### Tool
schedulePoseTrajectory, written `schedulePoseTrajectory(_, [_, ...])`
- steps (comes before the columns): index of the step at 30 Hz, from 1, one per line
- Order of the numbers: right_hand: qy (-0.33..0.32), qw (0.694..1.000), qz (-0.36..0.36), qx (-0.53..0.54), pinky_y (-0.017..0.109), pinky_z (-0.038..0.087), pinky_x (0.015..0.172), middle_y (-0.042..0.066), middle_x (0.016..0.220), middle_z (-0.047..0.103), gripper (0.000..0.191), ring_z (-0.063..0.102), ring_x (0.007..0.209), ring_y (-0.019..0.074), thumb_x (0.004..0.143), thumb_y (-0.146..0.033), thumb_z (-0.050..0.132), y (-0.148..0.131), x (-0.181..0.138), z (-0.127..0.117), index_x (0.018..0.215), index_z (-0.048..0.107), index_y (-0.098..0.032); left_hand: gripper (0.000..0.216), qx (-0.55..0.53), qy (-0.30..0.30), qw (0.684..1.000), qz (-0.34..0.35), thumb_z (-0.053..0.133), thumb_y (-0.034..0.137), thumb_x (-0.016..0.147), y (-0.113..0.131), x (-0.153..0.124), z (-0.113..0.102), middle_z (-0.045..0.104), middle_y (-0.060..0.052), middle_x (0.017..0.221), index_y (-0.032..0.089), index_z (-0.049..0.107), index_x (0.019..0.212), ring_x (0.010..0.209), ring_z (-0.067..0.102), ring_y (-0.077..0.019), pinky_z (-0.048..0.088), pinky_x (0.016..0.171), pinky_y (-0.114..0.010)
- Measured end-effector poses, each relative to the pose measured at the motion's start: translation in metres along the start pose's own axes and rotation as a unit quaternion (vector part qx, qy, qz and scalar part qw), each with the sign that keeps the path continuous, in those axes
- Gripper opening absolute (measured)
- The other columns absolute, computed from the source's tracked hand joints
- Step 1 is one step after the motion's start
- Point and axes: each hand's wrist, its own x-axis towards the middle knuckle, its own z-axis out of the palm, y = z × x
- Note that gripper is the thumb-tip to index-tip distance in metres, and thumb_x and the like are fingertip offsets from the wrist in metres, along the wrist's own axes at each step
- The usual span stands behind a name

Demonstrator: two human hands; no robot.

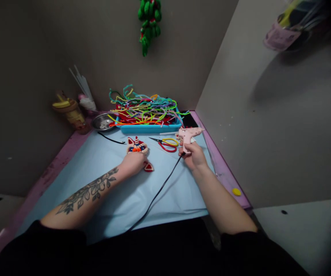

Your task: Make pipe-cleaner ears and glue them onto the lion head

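My right hand [193,155] is wrapped around the handle of a pink glue gun [187,137], its nozzle pointing right. A black cord [162,188] runs from the handle down to the front edge of the table. My left hand [133,163] is closed, fingers curled, at a small red triangular piece with a pale border [148,167]; the fingertips are largely hidden. Just beyond that hand lies a fuzzy pipe-cleaner animal face [136,144] in cream, red, blue and orange, with one pointed ear at its left. Scissors with yellow and red handles [167,144] lie between my hands.
Behind is a blue tray [151,129] heaped with colourful pipe cleaners [148,109]. A metal bowl [104,122] stands left of it, a black phone-like slab [190,121] right. A black stem [110,138] and yellow cap [236,192] lie on the table. Walls enclose the back and right.
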Motion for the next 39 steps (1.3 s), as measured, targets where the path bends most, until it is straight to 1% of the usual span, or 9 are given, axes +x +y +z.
schedulePoseTrajectory(5, [0.000,1.000,0.005,0.014,0.024,0.044,0.043,-0.003,0.062,0.059,0.022,0.051,0.046,0.0099,0.056,-0.015,0.061,0.002,0.001,-0.001,0.077,0.055,-0.019,0.023,0.014,-0.006,1.000,0.026,0.050,0.024,0.082,0.000,0.001,0.006,0.072,-0.010,0.084,0.018,0.072,0.082,0.081,0.064,-0.0231,0.040,0.067,-0.029])
schedulePoseTrajectory(10, [0.011,0.999,0.010,0.029,0.024,0.044,0.042,-0.002,0.063,0.061,0.018,0.051,0.045,0.0100,0.059,-0.015,0.060,0.003,0.002,-0.002,0.076,0.055,-0.018,0.023,-0.028,0.019,0.999,0.032,0.049,0.024,0.083,-0.003,-0.004,0.006,0.072,-0.009,0.083,0.018,0.071,0.079,0.078,0.063,-0.0220,0.037,0.061,-0.027])
schedulePoseTrajectory(13, [0.000,0.997,0.041,0.069,0.025,0.046,0.043,0.002,0.070,0.067,0.024,0.052,0.046,0.0107,0.060,-0.014,0.055,0.000,0.002,-0.002,0.084,0.058,-0.017,0.022,-0.050,0.039,0.998,0.026,0.049,0.024,0.081,-0.008,-0.009,0.006,0.071,-0.009,0.082,0.018,0.070,0.078,0.075,0.061,-0.0210,0.035,0.059,-0.027])
schedulePoseTrajectory(16, [-0.046,0.988,0.101,0.112,0.027,0.050,0.046,0.008,0.083,0.071,0.034,0.054,0.049,0.0119,0.062,-0.013,0.050,-0.004,0.001,-0.002,0.095,0.060,-0.015,0.021,-0.107,0.055,0.993,0.011,0.050,0.024,0.079,-0.012,-0.017,0.011,0.068,-0.006,0.074,0.017,0.070,0.077,0.067,0.058,-0.0182,0.034,0.058,-0.026])
schedulePoseTrajectory(19, [-0.081,0.979,0.138,0.126,0.029,0.056,0.055,0.011,0.094,0.072,0.036,0.062,0.061,0.0146,0.065,-0.010,0.049,-0.007,0.000,-0.001,0.099,0.060,-0.015,0.022,-0.197,0.047,0.979,-0.013,0.051,0.026,0.076,-0.013,-0.026,0.021,0.064,-0.003,0.063,0.016,0.070,0.076,0.058,0.054,-0.0150,0.035,0.056,-0.024])
schedulePoseTrajectory(22, [-0.107,0.977,0.130,0.129,0.032,0.059,0.071,0.009,0.100,0.071,0.038,0.068,0.086,0.0180,0.069,-0.005,0.049,-0.009,-0.003,-0.001,0.103,0.060,-0.016,0.027,-0.244,0.051,0.968,-0.036,0.051,0.032,0.077,-0.013,-0.034,0.031,0.064,-0.002,0.062,0.014,0.071,0.078,0.057,0.053,-0.0147,0.035,0.054,-0.024])
schedulePoseTrajectory(24, [-0.119,0.975,0.122,0.142,0.034,0.058,0.077,0.008,0.098,0.071,0.036,0.067,0.092,0.0183,0.072,-0.005,0.050,-0.009,-0.005,-0.003,0.105,0.059,-0.017,0.029,-0.248,0.064,0.966,-0.043,0.050,0.034,0.079,-0.013,-0.038,0.033,0.065,-0.003,0.065,0.015,0.071,0.080,0.058,0.054,-0.0152,0.036,0.055,-0.025])
schedulePoseTrajectory(31, [-0.105,0.966,0.143,0.187,0.032,0.058,0.068,0.003,0.074,0.061,0.022,0.061,0.066,0.0134,0.078,-0.010,0.052,-0.005,-0.001,-0.007,0.098,0.060,-0.016,0.025,-0.109,0.093,0.990,-0.020,0.051,0.027,0.080,-0.019,-0.035,0.016,0.072,-0.008,0.083,0.018,0.074,0.085,0.071,0.061,-0.0192,0.038,0.062,-0.026])
schedulePoseTrajectory(39, [-0.075,0.967,0.144,0.198,0.026,0.054,0.055,0.002,0.071,0.055,0.022,0.054,0.061,0.0124,0.076,-0.010,0.053,-0.001,0.004,-0.005,0.095,0.060,-0.018,0.028,-0.172,-0.017,0.982,0.081,0.055,0.020,0.076,-0.024,-0.011,0.016,0.075,-0.002,0.082,0.021,0.077,0.093,0.068,0.061,-0.0146,0.039,0.061,-0.021])
